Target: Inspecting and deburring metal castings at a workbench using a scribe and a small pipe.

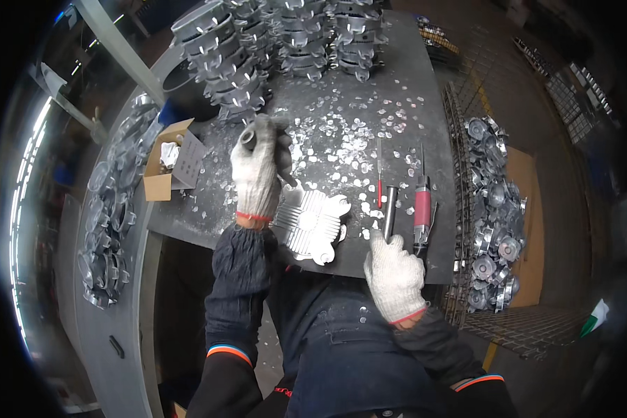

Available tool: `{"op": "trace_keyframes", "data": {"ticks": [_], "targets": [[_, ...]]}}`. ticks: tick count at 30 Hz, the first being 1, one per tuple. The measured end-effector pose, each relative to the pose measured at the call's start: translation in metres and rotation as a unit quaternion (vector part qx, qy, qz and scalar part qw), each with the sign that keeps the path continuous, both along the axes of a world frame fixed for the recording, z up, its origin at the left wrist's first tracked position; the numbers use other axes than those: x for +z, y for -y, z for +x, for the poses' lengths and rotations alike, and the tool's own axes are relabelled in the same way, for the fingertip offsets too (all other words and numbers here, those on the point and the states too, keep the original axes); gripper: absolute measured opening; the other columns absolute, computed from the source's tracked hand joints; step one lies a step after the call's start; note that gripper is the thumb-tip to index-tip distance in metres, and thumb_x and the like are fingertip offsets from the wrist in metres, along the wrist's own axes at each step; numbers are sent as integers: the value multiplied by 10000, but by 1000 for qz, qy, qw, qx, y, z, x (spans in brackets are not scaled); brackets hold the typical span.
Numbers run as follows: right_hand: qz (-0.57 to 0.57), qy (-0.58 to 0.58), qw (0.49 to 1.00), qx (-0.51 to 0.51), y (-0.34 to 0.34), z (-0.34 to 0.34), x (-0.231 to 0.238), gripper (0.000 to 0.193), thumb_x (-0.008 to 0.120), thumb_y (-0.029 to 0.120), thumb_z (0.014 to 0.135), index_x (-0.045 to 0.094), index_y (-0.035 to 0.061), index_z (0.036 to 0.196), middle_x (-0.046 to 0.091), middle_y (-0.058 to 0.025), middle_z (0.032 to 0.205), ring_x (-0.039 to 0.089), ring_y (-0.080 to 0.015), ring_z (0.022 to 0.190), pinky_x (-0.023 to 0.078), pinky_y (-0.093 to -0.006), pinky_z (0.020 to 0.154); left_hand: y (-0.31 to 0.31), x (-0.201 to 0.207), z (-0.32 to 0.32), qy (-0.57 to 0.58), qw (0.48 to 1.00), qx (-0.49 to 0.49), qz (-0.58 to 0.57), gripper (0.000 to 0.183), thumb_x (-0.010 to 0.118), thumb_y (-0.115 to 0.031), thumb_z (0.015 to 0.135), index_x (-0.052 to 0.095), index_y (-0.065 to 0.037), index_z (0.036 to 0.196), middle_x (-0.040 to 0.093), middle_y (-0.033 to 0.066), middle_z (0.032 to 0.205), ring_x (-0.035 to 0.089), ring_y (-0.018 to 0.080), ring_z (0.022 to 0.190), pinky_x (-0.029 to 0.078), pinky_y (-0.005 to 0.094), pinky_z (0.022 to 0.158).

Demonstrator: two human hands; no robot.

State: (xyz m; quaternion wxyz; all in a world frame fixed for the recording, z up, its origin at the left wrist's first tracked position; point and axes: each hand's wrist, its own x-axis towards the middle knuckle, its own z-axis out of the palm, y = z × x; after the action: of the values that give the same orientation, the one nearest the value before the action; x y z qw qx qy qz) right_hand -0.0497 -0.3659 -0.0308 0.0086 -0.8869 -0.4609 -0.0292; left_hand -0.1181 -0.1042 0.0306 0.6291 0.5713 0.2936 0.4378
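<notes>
Fragments of shiny pale metal (352, 139) litter the dark grey, flat-topped desk (411, 70) in the head view. At the lower centre of the frame, a silver, ridged metal casting (308, 223) lies flat near the desk's front edge, probably to keep it steady and within reach. Just above its left side, the left hand (256, 167) seems curled round a grey piece with a hollow, round end (248, 137); blur hides what the rest is. Right of the casting, the right hand (396, 272) grasps the lower end of a dark metal tube with a flared top (390, 212). A long red-and-grey power tool (423, 209) and a slim red-handled tool (380, 191) lie nearby, handles toward the bottom of the frame, perhaps for easy pick-up. The casting looks bright and matt, with parallel fins, a round central patch and notched, lobed corners.
</notes>
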Motion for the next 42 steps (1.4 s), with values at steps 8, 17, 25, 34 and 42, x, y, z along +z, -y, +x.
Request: {"op": "trace_keyframes", "data": {"ticks": [8, 17, 25, 34, 42], "targets": [[-13, -26, 999, -14, 1, 4, 1, 406, 734, 263, 960, 635, 139, 1335, 617, -101, 892, 738, -275, 660, 593, -401, 571, -3, -15, 2, 5, 998, 23, -56, 394, 703, -447, 1076, 771, -63, 1131, 671, -20, 798, 545, 38, 558, 439, 221, 424], [317, -585, 734, -137, 17, 14, 22, 717, 685, 149, 1014, 339, 41, 1632, 662, -125, 980, 709, -208, 716, 586, -348, 643, 11, -32, 15, 12, 991, 22, -131, 408, 720, -464, 1066, 717, -69, 966, 671, -16, 805, 547, 81, 667, 434, 247, 604], [516, -614, 594, 63, -2, 0, 80, 584, 512, 42, 1085, 364, 36, 1650, 634, -110, 1064, 538, -86, 604, 437, -225, 506, 8, -39, 12, -41, 995, -14, -87, 334, 746, -410, 1052, 682, -90, 983, 623, -35, 776, 520, 65, 622, 407, 275, 535], [509, -274, 697, 424, -84, 11, 159, 319, 633, -56, 989, 692, -41, 1303, 733, -207, 1207, 689, -252, 1238, 552, -404, 1061, 8, -19, 6, -86, 982, -63, -157, 409, 720, -451, 1055, 710, -47, 997, 616, 7, 744, 542, 84, 535, 439, 272, 366], [374, -498, 770, 141, -82, -7, 130, 277, 523, -32, 1063, 687, -46, 1285, 737, -116, 1241, 675, -168, 1155, 512, -313, 1032, 11, -22, -5, -117, 981, -118, -102, 374, 742, -380, 1041, 749, -12, 1110, 725, 62, 851, 690, 127, 732, 581, 324, 654]]}}
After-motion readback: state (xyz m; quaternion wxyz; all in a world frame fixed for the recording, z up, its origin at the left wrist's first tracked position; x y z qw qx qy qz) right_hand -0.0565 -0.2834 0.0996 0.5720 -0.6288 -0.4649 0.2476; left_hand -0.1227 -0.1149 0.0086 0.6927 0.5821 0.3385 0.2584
